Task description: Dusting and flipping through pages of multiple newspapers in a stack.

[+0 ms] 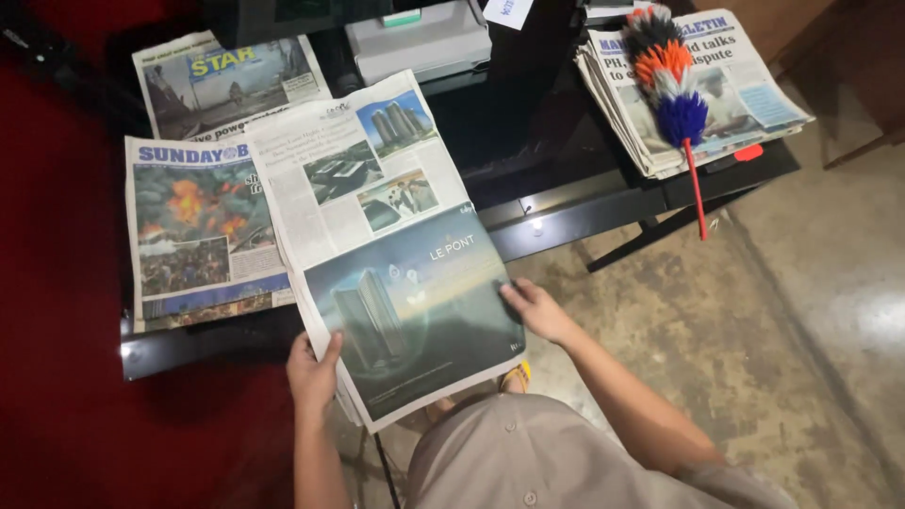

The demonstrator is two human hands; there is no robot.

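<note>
A folded newspaper [377, 217] with building photos and a dark tower advert on its lower half lies slanted over the front edge of a black glass table [566, 203]. My left hand [313, 369] grips its lower left edge, thumb on top. Fingers of my right hand [535, 308] press on the paper's lower right edge. Both hands hold the same paper, which overlaps a second newspaper [193, 236] with a fire photo to its left.
A third newspaper [226, 85] lies at the back left. At the back right, a stack of newspapers [745, 90] carries a multicoloured feather duster [674, 85] with a red handle. A grey device [419, 42] sits at the back. Red carpet lies left, bare concrete floor right.
</note>
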